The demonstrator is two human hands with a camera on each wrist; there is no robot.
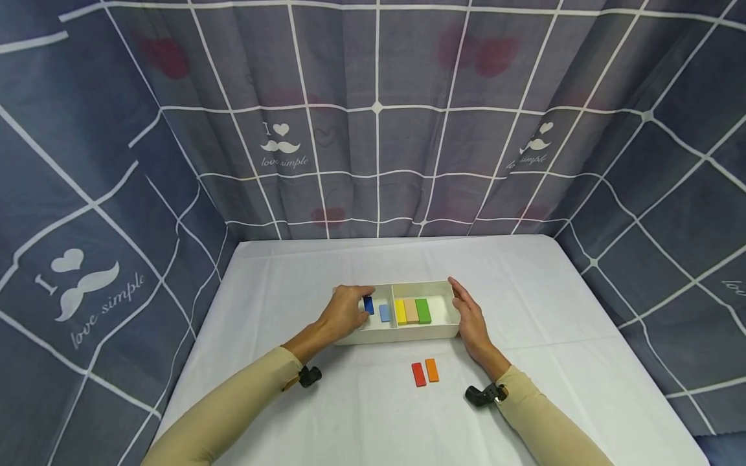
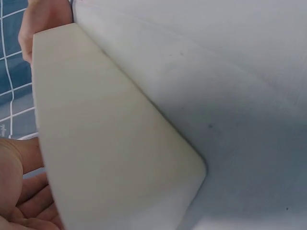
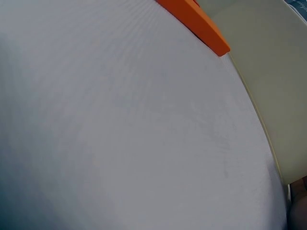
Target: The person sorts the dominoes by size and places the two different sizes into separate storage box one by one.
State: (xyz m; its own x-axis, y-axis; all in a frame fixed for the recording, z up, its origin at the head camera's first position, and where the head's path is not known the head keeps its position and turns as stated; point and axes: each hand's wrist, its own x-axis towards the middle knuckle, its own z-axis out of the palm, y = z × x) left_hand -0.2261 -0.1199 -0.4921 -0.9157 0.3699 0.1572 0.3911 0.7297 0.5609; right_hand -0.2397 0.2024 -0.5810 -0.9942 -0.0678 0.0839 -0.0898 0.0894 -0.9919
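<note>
the white box (image 1: 402, 334) sits on the cloth-covered counter (image 1: 495, 259), with a divider (image 1: 392, 301) splitting it into two compartments. at the box's left end, the left hand (image 1: 345, 309) reaches over the rim, its forefinger and thumb nearly closed on the dark blue block (image 1: 368, 305), which they pinch in the left compartment. just beside that block, in the same compartment, is the light blue block (image 1: 384, 313). at the box's right end, the right hand (image 1: 473, 327) rests against the wall, its fingers fairly straight and touching the box; how firmly it presses, i cannot tell.

in the box's right compartment, starting next to the divider, the yellow block (image 1: 400, 312), tan block (image 1: 411, 311) and green block (image 1: 423, 311) stand in a row, side by side, with bare box floor to the right of the green one. on the person's side of the box, apart from it, the red block (image 1: 418, 374) and orange block (image 1: 432, 370) lie close together on the counter, red on the left. well behind the box hangs a grey checked curtain (image 1: 350, 71).
</note>
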